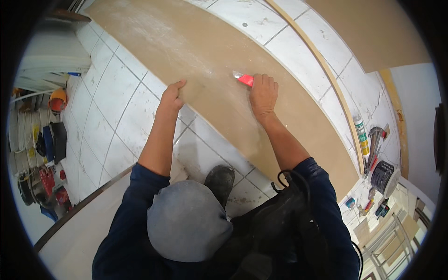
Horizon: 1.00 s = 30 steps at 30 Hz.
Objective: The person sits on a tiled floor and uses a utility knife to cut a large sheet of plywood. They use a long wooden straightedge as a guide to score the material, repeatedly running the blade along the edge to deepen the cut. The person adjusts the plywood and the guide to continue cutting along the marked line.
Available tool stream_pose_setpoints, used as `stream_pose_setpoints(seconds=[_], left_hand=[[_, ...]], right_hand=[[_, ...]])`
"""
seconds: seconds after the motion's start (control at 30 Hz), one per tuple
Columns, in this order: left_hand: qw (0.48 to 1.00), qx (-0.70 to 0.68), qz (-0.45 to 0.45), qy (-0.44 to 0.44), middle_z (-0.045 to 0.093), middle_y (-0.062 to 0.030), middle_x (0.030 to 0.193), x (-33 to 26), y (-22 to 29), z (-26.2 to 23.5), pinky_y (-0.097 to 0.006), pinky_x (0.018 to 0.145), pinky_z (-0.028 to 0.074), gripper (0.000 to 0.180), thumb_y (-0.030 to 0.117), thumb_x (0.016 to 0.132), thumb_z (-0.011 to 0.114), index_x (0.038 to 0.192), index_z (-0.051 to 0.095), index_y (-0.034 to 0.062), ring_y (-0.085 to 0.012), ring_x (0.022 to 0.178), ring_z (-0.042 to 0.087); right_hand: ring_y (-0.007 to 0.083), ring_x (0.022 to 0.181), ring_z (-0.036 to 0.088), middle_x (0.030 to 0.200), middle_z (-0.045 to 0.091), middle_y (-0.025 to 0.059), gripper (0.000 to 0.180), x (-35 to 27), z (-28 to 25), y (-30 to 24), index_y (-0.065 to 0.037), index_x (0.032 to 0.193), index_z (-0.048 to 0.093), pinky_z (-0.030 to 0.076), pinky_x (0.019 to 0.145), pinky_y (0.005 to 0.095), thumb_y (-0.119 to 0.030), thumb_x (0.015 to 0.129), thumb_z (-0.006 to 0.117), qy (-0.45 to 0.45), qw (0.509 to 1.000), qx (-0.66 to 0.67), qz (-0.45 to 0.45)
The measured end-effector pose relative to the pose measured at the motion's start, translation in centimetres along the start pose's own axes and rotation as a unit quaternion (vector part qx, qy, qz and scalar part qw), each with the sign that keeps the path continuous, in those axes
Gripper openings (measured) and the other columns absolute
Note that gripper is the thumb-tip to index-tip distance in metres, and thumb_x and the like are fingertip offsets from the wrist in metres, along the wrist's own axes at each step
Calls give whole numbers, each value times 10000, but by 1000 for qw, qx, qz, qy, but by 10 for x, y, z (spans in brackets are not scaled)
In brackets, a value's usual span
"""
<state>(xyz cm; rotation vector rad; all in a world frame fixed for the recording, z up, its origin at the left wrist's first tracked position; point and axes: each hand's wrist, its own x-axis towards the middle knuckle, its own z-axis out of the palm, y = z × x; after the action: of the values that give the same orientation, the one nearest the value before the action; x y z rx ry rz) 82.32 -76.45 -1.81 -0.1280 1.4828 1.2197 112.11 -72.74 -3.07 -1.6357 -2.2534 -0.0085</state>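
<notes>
1. on the white tiled floor (pixel 100 121), a long brown fibreboard panel (pixel 210 51) lies flat, its matt face dusted with pale powder and faint scuff streaks; its near edge curves in the fisheye view.
2. the left hand (pixel 171 95) sits at the panel's near edge, fingers curled over the rim and thumb on top, its grip clenched on the board.
3. the right hand (pixel 263 93) rests knuckles-up on the panel's face, its grip closed around a utility knife (pixel 243 78) with a red plastic body and a short pale blade end that points away from the person and touches the board.
4. the two hands are apart, the knife lying between them and a little farther up the panel.
5. a dark, dusty shoe toe (pixel 219 179) stands on the tiles just below the panel edge, between the two dark blue sleeves.
6. a narrow pale wooden strip (pixel 322 60) runs along the tiles beyond the panel, and a second brown board (pixel 373 32) lies farther to the right.
7. near the right end of the panel a sealant cartridge (pixel 360 135), a round black-and-white reel (pixel 385 176) and small hand tools lie scattered on the floor.
8. at the left, stacked white sheets (pixel 51 56) and an orange rounded object (pixel 58 100) sit among dark and red tools.
9. the tiles are glossy squares with grey grout lines, smeared with dust.
</notes>
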Motion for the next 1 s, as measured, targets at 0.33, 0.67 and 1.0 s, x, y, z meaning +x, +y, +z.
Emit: stream_pose_setpoints(seconds=[0.33,0.67,1.0], left_hand=[[994,20,36,100,648,-175,1115,-8,-9,-1,-400,843,581,356,40,867,683,1182,557,-71,-305,994,666],[961,68,211,167,628,-198,966,-22,-18,20,-375,632,518,303,9,787,708,1015,568,-135,-266,797,648],[945,104,235,200,655,-187,910,-4,-19,24,-383,585,501,285,12,762,713,962,595,-155,-262,726,646]], right_hand=[[491,868,645,944,664,291,322,-13,-51,41,-46,1234,487,490,770,564,-209,965,554,-235,933,252,103],[460,833,650,870,665,276,298,7,-24,-53,10,1214,462,498,750,549,-198,1002,485,-422,883,192,-67],[433,887,660,936,683,244,354,-7,-39,-30,-40,1311,457,514,768,534,-195,993,481,-479,861,153,-78]])
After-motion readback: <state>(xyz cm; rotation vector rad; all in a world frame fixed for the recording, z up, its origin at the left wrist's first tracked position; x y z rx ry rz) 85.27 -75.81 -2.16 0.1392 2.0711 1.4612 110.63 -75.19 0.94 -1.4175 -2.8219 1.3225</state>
